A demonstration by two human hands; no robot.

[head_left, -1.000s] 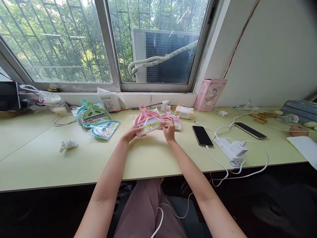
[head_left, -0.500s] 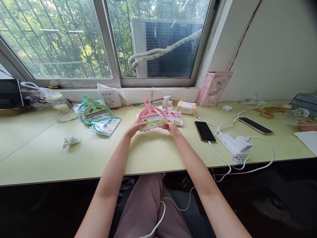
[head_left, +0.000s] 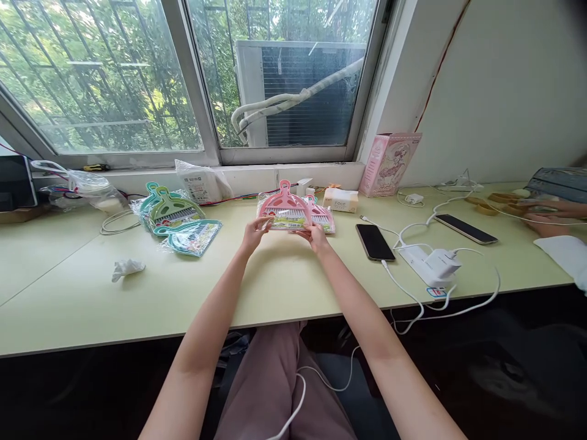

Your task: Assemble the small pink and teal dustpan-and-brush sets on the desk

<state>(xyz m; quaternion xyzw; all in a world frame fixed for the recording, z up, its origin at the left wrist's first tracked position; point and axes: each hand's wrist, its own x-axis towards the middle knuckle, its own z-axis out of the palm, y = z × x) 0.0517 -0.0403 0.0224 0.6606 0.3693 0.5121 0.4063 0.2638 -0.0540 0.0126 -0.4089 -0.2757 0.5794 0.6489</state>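
Grasping a wrapped pink dustpan-and-brush set [head_left: 285, 206], the left hand [head_left: 255, 235] and right hand [head_left: 315, 236] each hold one side in their grip, over the far middle of the surface [head_left: 284, 284]. A second pink set [head_left: 324, 218] sits just right; a green set [head_left: 169, 208] lies left.

A pale yellow-green table [head_left: 284, 287] is carrying, along its far edge from left to right, wrapped green and teal dustpan sets [head_left: 172, 211], a wrapped pink dustpan set [head_left: 324, 217], a small cream box [head_left: 340, 200] and a pink box [head_left: 389, 165]. Between the far and near edges, a crumpled white tissue [head_left: 128, 269] is lying at left and 2 phones [head_left: 375, 242] at right; a white power strip [head_left: 415, 263] is sitting close to the near edge.
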